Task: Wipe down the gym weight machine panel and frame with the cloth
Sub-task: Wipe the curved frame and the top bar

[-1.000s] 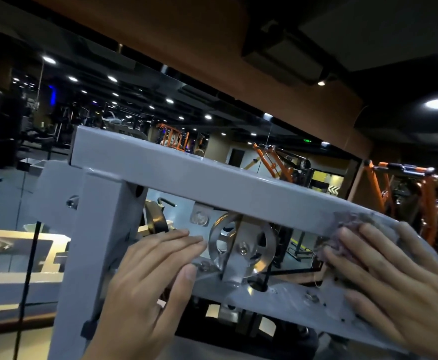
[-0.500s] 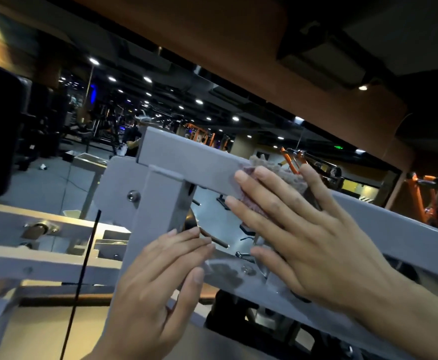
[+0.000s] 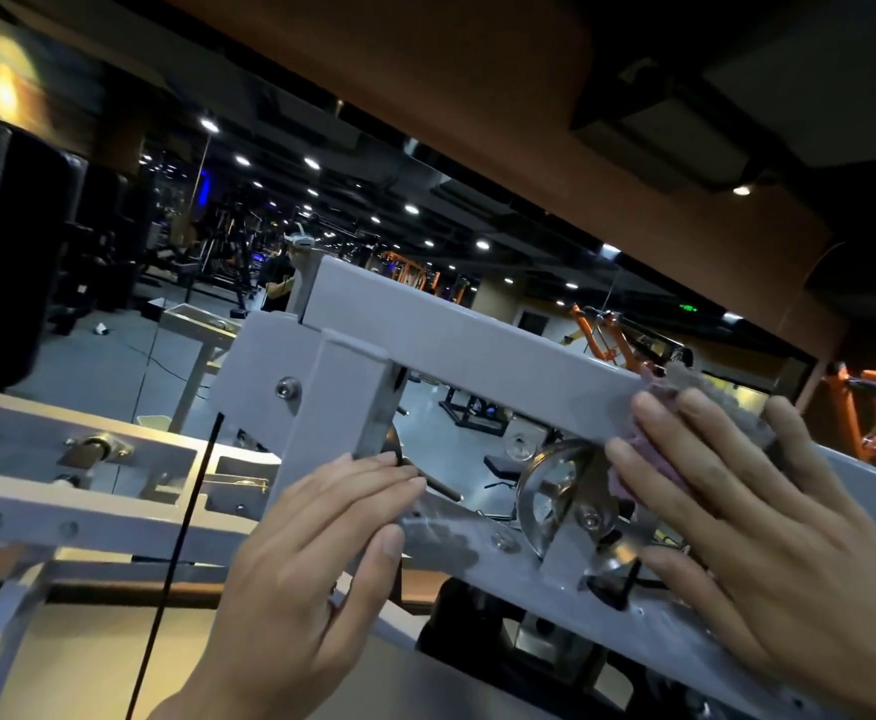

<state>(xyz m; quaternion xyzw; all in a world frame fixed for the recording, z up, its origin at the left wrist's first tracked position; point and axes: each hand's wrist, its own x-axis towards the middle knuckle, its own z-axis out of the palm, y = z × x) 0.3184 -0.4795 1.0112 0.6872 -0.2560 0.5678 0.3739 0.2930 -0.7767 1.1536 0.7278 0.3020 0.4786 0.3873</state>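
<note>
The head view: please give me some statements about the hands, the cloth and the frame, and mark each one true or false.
1. The right hand presses the cloth flat against the grey top beam. True.
2. The left hand holds the cloth. False: it holds no cloth; its fingers rest on the upright post.
3. A metal pulley wheel sits below the beam, between the two hands. True.
4. The frame is painted orange. False: it is light grey; only machines in the background are orange.
</note>
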